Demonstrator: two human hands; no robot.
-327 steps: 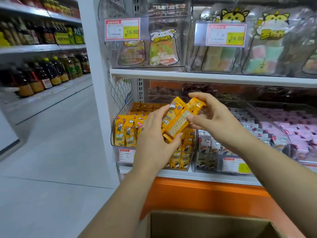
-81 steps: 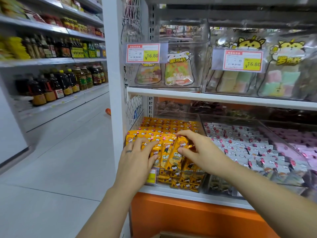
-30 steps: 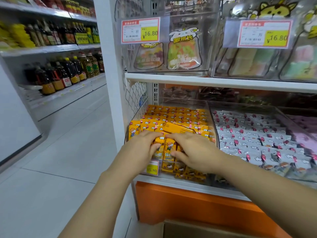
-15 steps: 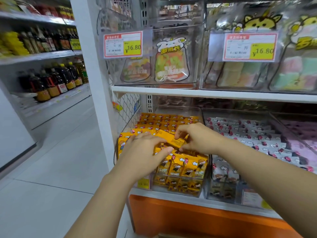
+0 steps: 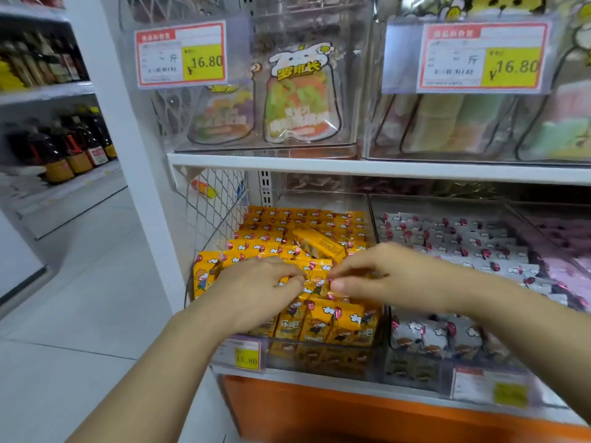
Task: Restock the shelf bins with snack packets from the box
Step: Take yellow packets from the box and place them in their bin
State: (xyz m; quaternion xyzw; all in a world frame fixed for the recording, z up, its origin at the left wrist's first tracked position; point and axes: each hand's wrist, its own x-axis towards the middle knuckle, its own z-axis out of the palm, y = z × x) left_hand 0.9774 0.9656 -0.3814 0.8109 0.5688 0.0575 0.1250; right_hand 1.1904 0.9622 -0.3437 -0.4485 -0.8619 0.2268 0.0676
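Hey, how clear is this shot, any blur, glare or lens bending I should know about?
Head view: the bottles at left and the lower right price tag are smeared; the clear upper bins carry hazy reflections; the white post leans, likely wide-lens distortion; the yellow packets read sharp enough.

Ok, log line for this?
phase: arranging front row | left hand: pinches yellow packets | right hand: same | bin: full

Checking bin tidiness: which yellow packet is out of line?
The loose packet beyond the right hand: skewed atop the rows, plain back up; others lie aligned.
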